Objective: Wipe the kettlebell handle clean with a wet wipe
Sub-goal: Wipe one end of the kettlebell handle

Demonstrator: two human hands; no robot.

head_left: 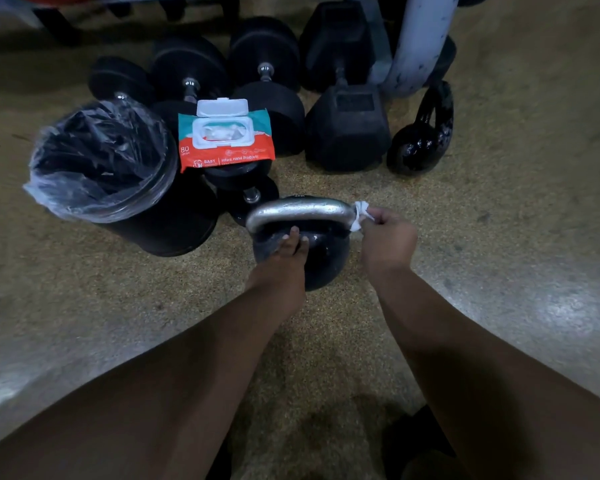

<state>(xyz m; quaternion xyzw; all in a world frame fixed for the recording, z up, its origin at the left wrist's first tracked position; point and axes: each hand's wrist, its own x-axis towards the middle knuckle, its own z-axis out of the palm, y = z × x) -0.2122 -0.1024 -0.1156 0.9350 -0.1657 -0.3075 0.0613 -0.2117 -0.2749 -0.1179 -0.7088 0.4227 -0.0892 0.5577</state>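
Note:
A black kettlebell [323,258] stands on the floor in the middle of the head view, its silver handle [298,210] arching over the top. My left hand [284,268] rests flat on the ball of the kettlebell, fingers reaching under the handle. My right hand [388,237] pinches a white wet wipe [359,216] that is pressed against the right end of the handle. The wet wipe pack [224,136], orange and teal with its white lid flipped open, lies on a dumbbell behind the kettlebell.
A black bin [118,174] lined with a clear bag stands at the left. Several black dumbbells [267,88] and a second kettlebell [423,133] line the back, beside a pale metal post [420,43]. Speckled floor surrounds them.

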